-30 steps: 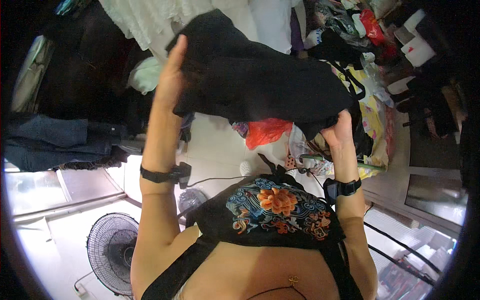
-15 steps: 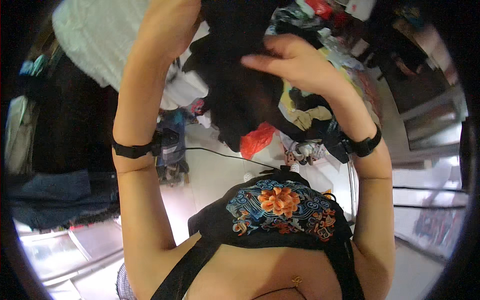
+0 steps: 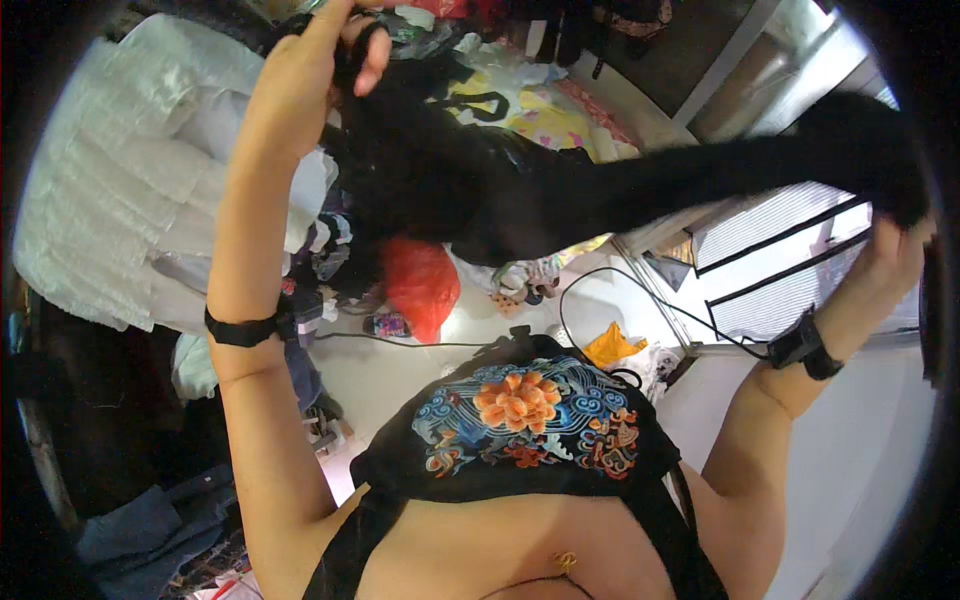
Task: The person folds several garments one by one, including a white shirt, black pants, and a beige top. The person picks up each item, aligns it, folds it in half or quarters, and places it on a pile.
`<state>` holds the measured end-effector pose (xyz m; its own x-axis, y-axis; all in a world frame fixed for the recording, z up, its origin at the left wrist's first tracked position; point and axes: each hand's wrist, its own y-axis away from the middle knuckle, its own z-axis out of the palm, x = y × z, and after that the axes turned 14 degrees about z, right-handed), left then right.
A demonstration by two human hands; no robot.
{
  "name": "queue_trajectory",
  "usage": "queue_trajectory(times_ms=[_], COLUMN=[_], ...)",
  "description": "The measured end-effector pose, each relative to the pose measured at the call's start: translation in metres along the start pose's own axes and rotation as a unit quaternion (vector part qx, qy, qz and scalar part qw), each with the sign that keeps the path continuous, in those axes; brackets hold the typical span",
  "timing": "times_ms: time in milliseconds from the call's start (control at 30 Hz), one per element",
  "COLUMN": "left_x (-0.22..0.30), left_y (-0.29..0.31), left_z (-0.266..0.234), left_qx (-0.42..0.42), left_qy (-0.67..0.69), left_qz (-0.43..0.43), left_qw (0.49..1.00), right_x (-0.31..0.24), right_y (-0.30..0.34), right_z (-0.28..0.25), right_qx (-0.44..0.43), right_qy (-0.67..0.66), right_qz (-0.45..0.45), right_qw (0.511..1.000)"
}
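Note:
A black garment [image 3: 560, 195] is stretched out sideways in front of me, with its kind unclear. At its far left end my left hand [image 3: 325, 65] is raised, the fingers curled round a dark part of the cloth. Out at the far right, my right hand [image 3: 900, 255] grips the tip of a long narrow black piece that looks like a sleeve or leg. Its fingers are partly hidden by the cloth and the dark picture rim. The garment's body hangs below and to the right of my left hand.
White ruffled clothing [image 3: 110, 190] hangs at the left, beside my left forearm. Below the garment is a red plastic bag [image 3: 420, 290]. A yellow item [image 3: 612, 345] lies on the floor, and folded dark blue cloth [image 3: 130, 525] is at lower left. A cable [image 3: 650, 290] runs to my right wrist.
My right hand has swung far out to the right, pulling one end of the black garment with it. The cloth was bunched between my hands before and is now spread wide.

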<state>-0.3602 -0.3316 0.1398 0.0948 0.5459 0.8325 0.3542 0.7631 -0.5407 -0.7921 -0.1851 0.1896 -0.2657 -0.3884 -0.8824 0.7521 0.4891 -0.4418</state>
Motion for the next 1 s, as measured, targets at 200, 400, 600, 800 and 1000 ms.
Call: queue_trajectory(times_ms=[200,400,600,800,1000], left_x=[0.024,0.049,0.038,0.003,-0.016], left_y=[-0.017,-0.040,-0.068,-0.097,-0.110], left_z=[0.026,0.124,0.159,0.189,0.238], left_qx=[-0.072,-0.227,-0.256,-0.336,-0.341], left_qy=[0.233,0.222,0.058,0.027,0.115], left_qz=[-0.044,0.021,-0.008,0.024,0.105], left_qw=[0.969,0.948,0.965,0.941,0.927], right_x=[0.069,0.075,0.086,0.015,-0.029], right_y=[0.057,0.170,0.143,0.089,0.056], right_z=[-0.071,0.030,-0.004,-0.077,-0.088], right_qx=[-0.121,-0.421,-0.235,-0.137,-0.063], right_qy=[0.761,0.226,0.316,0.374,0.198], right_qz=[-0.041,0.050,0.108,0.080,0.060], right_qw=[0.636,0.877,0.913,0.914,0.976])
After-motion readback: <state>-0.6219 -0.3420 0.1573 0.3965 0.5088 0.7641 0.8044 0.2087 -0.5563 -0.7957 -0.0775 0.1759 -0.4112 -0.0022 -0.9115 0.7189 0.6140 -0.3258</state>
